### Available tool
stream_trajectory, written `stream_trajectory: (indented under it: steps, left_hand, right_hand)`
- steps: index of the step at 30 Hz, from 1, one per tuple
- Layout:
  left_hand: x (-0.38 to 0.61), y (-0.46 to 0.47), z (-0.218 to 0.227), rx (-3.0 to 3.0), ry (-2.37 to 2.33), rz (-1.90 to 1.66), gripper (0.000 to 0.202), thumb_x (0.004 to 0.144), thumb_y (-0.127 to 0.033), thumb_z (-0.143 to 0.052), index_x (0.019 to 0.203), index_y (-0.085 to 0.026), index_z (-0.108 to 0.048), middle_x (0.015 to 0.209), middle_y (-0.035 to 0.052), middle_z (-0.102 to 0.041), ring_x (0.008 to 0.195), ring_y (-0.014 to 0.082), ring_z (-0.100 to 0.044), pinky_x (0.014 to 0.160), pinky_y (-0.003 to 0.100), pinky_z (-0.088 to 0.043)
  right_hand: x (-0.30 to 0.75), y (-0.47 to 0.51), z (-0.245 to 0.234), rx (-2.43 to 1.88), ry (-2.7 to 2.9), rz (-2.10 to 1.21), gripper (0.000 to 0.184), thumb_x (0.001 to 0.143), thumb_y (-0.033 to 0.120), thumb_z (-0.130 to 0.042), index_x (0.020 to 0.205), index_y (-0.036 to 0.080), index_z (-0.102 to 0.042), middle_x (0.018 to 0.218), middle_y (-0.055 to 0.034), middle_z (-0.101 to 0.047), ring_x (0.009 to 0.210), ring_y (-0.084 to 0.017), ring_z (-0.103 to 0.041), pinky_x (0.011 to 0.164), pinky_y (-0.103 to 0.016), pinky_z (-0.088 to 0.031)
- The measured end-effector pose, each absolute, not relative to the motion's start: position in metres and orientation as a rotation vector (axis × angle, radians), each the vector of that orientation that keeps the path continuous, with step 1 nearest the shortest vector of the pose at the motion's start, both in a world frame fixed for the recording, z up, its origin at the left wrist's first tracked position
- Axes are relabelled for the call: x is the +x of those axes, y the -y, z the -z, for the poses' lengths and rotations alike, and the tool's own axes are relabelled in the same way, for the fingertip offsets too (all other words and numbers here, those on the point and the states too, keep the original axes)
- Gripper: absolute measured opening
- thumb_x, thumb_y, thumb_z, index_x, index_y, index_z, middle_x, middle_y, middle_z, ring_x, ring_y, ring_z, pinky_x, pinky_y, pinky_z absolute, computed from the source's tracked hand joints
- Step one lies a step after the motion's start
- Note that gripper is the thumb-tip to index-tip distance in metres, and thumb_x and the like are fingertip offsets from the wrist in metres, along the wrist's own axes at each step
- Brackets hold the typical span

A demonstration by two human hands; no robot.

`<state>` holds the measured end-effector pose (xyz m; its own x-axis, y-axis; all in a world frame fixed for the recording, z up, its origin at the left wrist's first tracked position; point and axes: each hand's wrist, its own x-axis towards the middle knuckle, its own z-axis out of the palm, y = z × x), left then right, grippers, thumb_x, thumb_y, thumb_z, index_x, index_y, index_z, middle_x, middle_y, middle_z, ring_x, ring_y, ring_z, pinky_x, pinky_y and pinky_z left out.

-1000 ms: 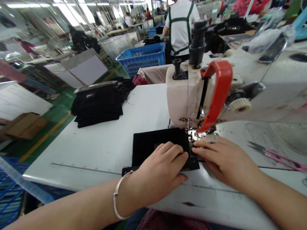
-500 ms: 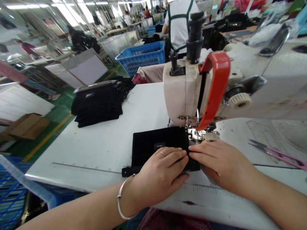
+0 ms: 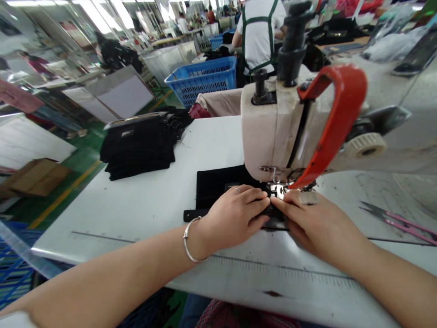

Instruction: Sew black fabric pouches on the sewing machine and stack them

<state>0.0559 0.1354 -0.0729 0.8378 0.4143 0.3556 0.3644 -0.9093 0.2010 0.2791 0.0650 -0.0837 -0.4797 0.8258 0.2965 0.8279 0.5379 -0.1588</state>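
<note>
A flat black fabric piece with a small label lies under the sewing machine's head, its right edge at the metal presser foot. A narrow black strip with a hole at its end runs along its near side. My left hand, with a ring and a bangle, rests flat on the piece, fingers stretched toward the foot and partly covering the label. Just right of the foot, my right hand has its fingers together at the piece's right edge; its thumb is mostly hidden.
A stack of black fabric pieces sits at the table's far left. Pink-handled thread snips lie on the right. A red curved guard fronts the machine. Beyond the table stand a blue crate and a person in white.
The black piece has slid away from me under the machine head, and both hands have moved forward with it. The strip's left end has shifted up and right. My view has shifted slightly.
</note>
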Motion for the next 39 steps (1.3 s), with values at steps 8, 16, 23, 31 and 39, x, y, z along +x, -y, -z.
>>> stream_trajectory:
  steps: [8, 16, 23, 31, 39]
  left_hand:
    - [0.058, -0.148, 0.074, 2.894, -0.623, -0.575, 0.03, 0.098, -0.038, -0.061, 0.114, -0.015, -0.068, 0.113, 0.0075, -0.072, 0.108, 0.0224, -0.066, 0.098, 0.04, -0.055]
    - [0.044, -0.198, 0.066, 2.648, -0.367, -0.522, 0.02, 0.092, -0.025, -0.069, 0.111, -0.02, -0.074, 0.111, 0.0058, -0.075, 0.106, 0.0185, -0.069, 0.098, 0.035, -0.057]
    - [0.049, -0.167, 0.069, 2.794, -0.443, -0.596, 0.02, 0.094, -0.027, -0.067, 0.11, -0.018, -0.071, 0.109, 0.0064, -0.074, 0.104, 0.0187, -0.069, 0.099, 0.039, -0.056]
    - [0.06, -0.143, 0.078, 2.655, -0.678, -0.817, 0.011, 0.095, -0.027, -0.065, 0.101, -0.018, -0.071, 0.098, 0.0026, -0.076, 0.093, 0.0164, -0.071, 0.091, 0.033, -0.059]
    - [0.058, -0.137, 0.075, 2.685, -0.622, -0.78, 0.01, 0.094, -0.017, -0.063, 0.098, -0.02, -0.072, 0.103, 0.0034, -0.076, 0.096, 0.0165, -0.071, 0.094, 0.035, -0.057]
  right_hand:
    - [0.291, -0.066, 0.081, -1.384, 2.176, 0.043, 0.019, 0.09, 0.013, -0.052, 0.106, 0.014, -0.063, 0.104, -0.0126, -0.065, 0.096, -0.025, -0.059, 0.082, -0.038, -0.051]
    - [0.287, -0.073, 0.078, -1.529, 2.221, 0.171, 0.019, 0.096, 0.024, -0.052, 0.083, 0.017, -0.065, 0.081, -0.0092, -0.063, 0.081, -0.025, -0.056, 0.072, -0.038, -0.044]
    - [0.286, -0.063, 0.077, -1.399, 2.263, 0.132, 0.032, 0.097, 0.031, -0.055, 0.067, 0.02, -0.06, 0.069, -0.0042, -0.059, 0.073, -0.021, -0.052, 0.071, -0.037, -0.041]
    - [0.276, -0.072, 0.086, -1.427, 2.25, 0.031, 0.009, 0.093, 0.026, -0.062, 0.096, 0.017, -0.062, 0.091, -0.0069, -0.066, 0.086, -0.024, -0.057, 0.073, -0.036, -0.045]
    - [0.278, -0.073, 0.082, -1.364, 2.358, 0.14, 0.011, 0.091, 0.014, -0.054, 0.088, 0.018, -0.064, 0.087, -0.007, -0.067, 0.081, -0.023, -0.058, 0.071, -0.037, -0.046]
